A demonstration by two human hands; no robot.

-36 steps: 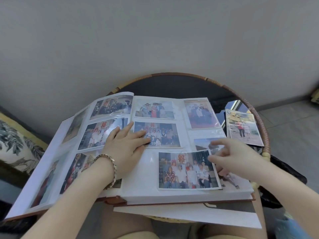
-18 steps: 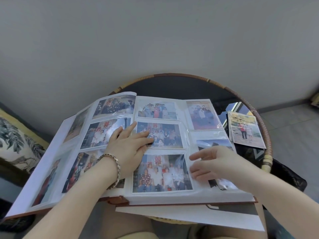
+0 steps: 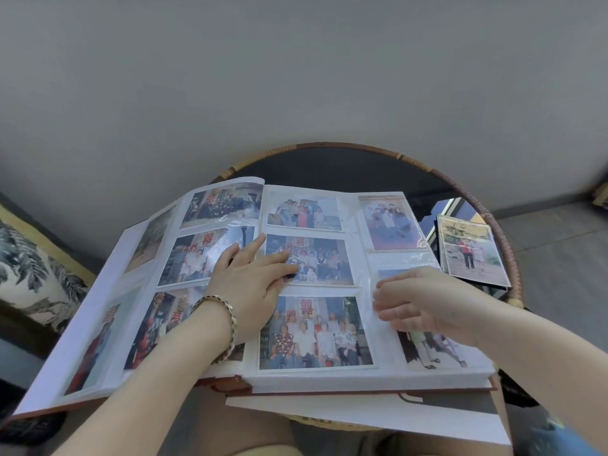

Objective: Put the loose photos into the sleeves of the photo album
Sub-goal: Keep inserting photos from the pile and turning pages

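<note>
The likeliest trouble lies with the thin plastic of the sleeves. The group photo [image 3: 316, 334] in the near pocket of the photo album's [image 3: 316, 376] right page looks fully seated. If the right hand [image 3: 424, 301] drags across the film when it lifts off, though, the film could pucker and draw that print back out of its opening, or the half-hidden print [image 3: 434, 353] under the hand at the album's near right corner. A second risk is the album itself: it overhangs the near side of the round table [image 3: 332, 147] and lies on a loose white sheet [image 3: 362, 419], so a heavy lean from the left hand [image 3: 250, 284] could slide or tip it toward the person's lap. The stack of loose photos [image 3: 473, 255] sits on the table just beside the album's far right edge, close to the table's rim, and a careless reach might knock it off. The left hand lies flat with fingers straight and slightly spread, its palm pressing over the album's spine and its fingertips on the middle print [image 3: 322, 261] of the right page; it grips nothing. The right hand is relaxed, fingers loosely extended and close together, pointing toward the spine, their tips touching the sleeve film in the album's right-hand column; it holds nothing that I can see.
</note>
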